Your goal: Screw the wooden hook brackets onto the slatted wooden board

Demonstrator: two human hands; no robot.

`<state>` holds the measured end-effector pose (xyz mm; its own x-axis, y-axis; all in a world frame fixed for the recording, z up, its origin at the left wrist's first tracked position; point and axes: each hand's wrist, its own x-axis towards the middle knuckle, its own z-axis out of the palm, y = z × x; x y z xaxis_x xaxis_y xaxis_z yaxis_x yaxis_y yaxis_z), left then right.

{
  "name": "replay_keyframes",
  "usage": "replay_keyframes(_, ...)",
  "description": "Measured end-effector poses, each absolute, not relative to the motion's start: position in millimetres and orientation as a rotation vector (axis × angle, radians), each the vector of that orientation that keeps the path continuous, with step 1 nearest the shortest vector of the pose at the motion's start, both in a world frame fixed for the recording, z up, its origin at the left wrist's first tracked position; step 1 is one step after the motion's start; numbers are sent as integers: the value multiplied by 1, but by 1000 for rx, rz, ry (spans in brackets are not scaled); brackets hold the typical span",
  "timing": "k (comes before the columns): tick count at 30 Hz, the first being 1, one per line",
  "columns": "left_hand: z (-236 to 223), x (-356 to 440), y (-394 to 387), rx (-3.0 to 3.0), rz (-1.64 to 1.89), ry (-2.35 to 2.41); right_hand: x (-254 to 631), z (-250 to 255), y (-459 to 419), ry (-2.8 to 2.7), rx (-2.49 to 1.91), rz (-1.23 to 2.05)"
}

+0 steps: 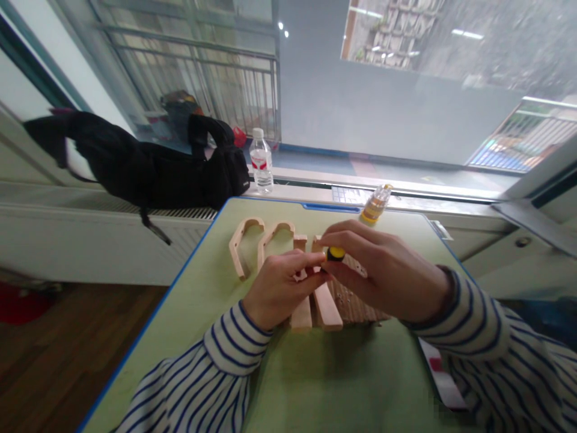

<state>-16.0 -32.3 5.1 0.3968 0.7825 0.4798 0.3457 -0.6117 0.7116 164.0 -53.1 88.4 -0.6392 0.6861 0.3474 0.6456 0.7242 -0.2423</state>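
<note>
My right hand (pixel 383 264) is closed around a yellow-and-black screwdriver (pixel 335 253); its rounded handle end shows and its shaft is hidden. My left hand (pixel 283 282) is pinched, its fingertips meeting those of my right hand just beside the handle. What lies between the left fingers is hidden. Below both hands are two straight wooden strips, a left strip (pixel 301 317) and a right strip (pixel 330 310). They lie beside a piece of brown corrugated cardboard (pixel 354 304) with small bits of hardware on it. Two curved wooden pieces, an outer one (pixel 235 249) and an inner one (pixel 262 243), lie to the left.
The green table (pixel 189 349) has a blue edge. A small bottle of yellow liquid (pixel 376 204) stands at its back right. On the windowsill are a water bottle (pixel 261 162) and a black bag (pixel 166 171). A flat white-and-red object (pixel 439 370) lies partly under my right sleeve.
</note>
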Motion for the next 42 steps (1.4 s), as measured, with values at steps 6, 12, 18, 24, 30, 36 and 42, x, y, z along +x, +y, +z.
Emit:
replay_keyframes(6,4,-16,-32,2145,1127,934,164,93,-54,-2608,-996,168)
replay_keyframes(12,3,-15,-32,2148,1060,911,164,93,-54,-2596,-1025,107)
replay_keyframes(18,6,-16,-29,2186,987,882,165,89,-55,-2562,-1030,50)
replay_keyframes(24,8,-14,-30,2204,970,860,166,86,-58,-2497,-1047,26)
replay_keyframes(30,11,-13,-30,2209,991,843,165,84,-58,-2454,-1048,57)
replay_keyframes(36,10,-14,-32,2176,1061,886,161,85,-56,-2482,-1057,69)
replay_keyframes(42,3,-13,-31,2121,1152,917,163,88,-54,-2539,-1072,65)
